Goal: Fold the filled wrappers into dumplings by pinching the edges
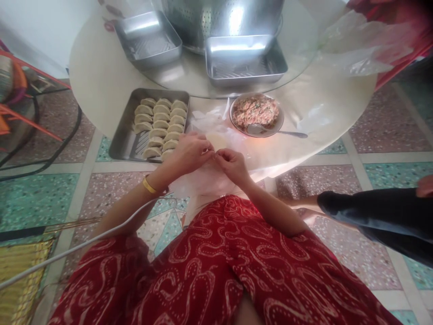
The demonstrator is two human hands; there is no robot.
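My left hand (190,153) and my right hand (230,163) meet at the near edge of a round white table (101,85), fingers pinched together on a small pale dumpling (211,153) that is mostly hidden between them. Just left of my hands stands a metal tray (126,140) holding several folded dumplings (158,126) in rows. Behind my right hand sits a bowl of pink minced filling (256,111) with a spoon (270,131) lying on its rim. White wrappers (216,139) lie on plastic between tray and bowl.
Two empty metal trays (149,40) (245,61) and a large perforated steel pot (223,18) stand on a glass turntable at the back. Clear plastic sheeting (358,45) lies at the right. Another person's dark-clad leg (375,216) reaches in from the right. A woven basket (20,275) sits lower left.
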